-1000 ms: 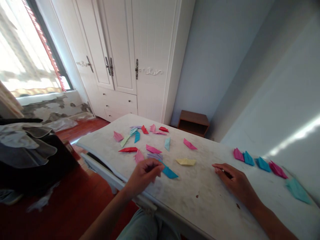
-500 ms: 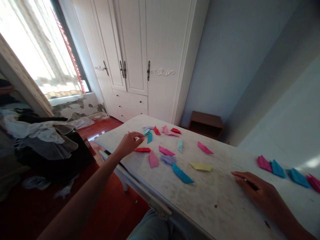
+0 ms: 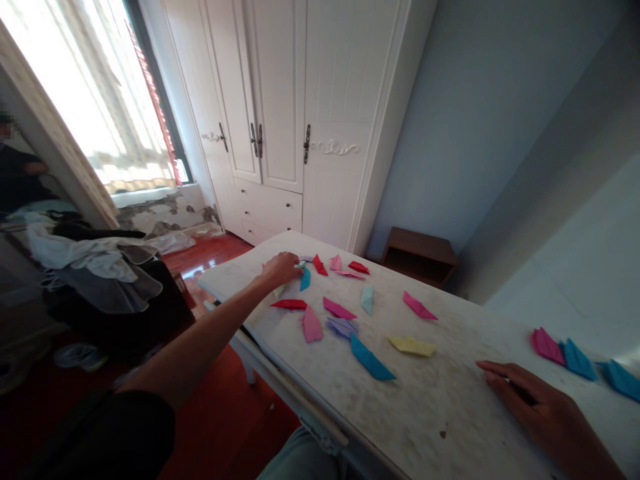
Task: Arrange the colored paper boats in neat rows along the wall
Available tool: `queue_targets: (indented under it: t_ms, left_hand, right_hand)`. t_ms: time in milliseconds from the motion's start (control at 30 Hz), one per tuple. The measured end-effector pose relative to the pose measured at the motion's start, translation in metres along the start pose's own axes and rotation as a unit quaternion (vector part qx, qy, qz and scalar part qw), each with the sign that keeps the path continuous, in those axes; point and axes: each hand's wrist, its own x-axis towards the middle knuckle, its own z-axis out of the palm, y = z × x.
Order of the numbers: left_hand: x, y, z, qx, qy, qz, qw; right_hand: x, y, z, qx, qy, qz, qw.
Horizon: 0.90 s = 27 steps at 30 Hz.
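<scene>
At the table's far left end, my left hand [image 3: 283, 269] reaches over the group of folded papers. Its fingers are bent together at a light blue folded paper [image 3: 302, 263], which they partly cover. A teal folded paper [image 3: 305, 279] lies just beside the fingertips, and a red one [image 3: 319, 265] is a little to the right. My right hand [image 3: 533, 400] rests at the right of the table, thumb and forefinger tips together, with nothing visible in them. Nearest to it are a yellow folded paper [image 3: 412, 345] and a magenta one [image 3: 547, 345].
More folded papers lie about the marbled table [image 3: 410, 407], among them a blue one [image 3: 371, 358] and a pink one [image 3: 312, 325]. Blue ones [image 3: 579, 360] form a row at right. Behind stand a white wardrobe [image 3: 345, 87] and a brown box-like cabinet [image 3: 420, 253]. A person [image 3: 20, 167] is at far left.
My left hand has moved farther over the table onto the light blue paper. My right hand keeps its pose. The view has shifted slightly, and a person now shows at the left edge.
</scene>
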Motion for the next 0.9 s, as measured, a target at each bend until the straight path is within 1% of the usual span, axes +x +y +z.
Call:
queue_targets:
  t_ms: [133, 267, 367, 467, 567, 700, 767, 800, 833, 900]
  left_hand:
    - [-0.001, -0.001, 0.001, 0.019, -0.004, 0.007, 1.000]
    - [-0.007, 0.002, -0.002, 0.020, 0.019, 0.009, 1.000]
    - [-0.011, 0.003, -0.008, 0.000, 0.048, 0.011, 0.999]
    - [-0.013, 0.000, -0.017, -0.044, 0.069, 0.010, 0.997]
    - [-0.016, -0.005, -0.029, -0.120, 0.047, 0.001, 0.992]
    - [-0.025, -0.005, -0.042, -0.226, -0.023, -0.016, 0.974]
    - [-0.033, -0.001, -0.048, -0.290, -0.060, -0.021, 0.955]
    - [-0.038, 0.002, -0.050, -0.339, -0.084, -0.027, 0.936]
    - [-0.043, 0.006, -0.052, -0.397, -0.110, -0.034, 0.911]
    - [-0.052, 0.014, -0.055, -0.506, -0.161, -0.055, 0.846]
  right_hand:
    - [0.000, -0.001, -0.001, 0.008, 0.001, 0.003, 1.000]
    - [0.000, -0.002, -0.001, 0.005, -0.002, 0.011, 1.000]
    - [0.000, -0.001, -0.001, 0.003, -0.002, 0.011, 1.000]
    - [-0.001, 0.000, -0.001, 0.005, 0.001, 0.013, 1.000]
    - [-0.002, 0.002, 0.000, 0.006, -0.005, 0.011, 1.000]
    - [-0.003, 0.002, 0.001, 0.010, -0.024, 0.011, 1.000]
    - [-0.003, -0.001, 0.000, 0.013, -0.026, 0.014, 0.999]
    - [-0.002, -0.002, -0.001, 0.015, -0.026, 0.015, 0.999]
    - [-0.002, -0.004, -0.001, 0.016, -0.025, 0.015, 0.999]
    - [-0.002, -0.007, -0.002, 0.018, -0.027, 0.014, 0.999]
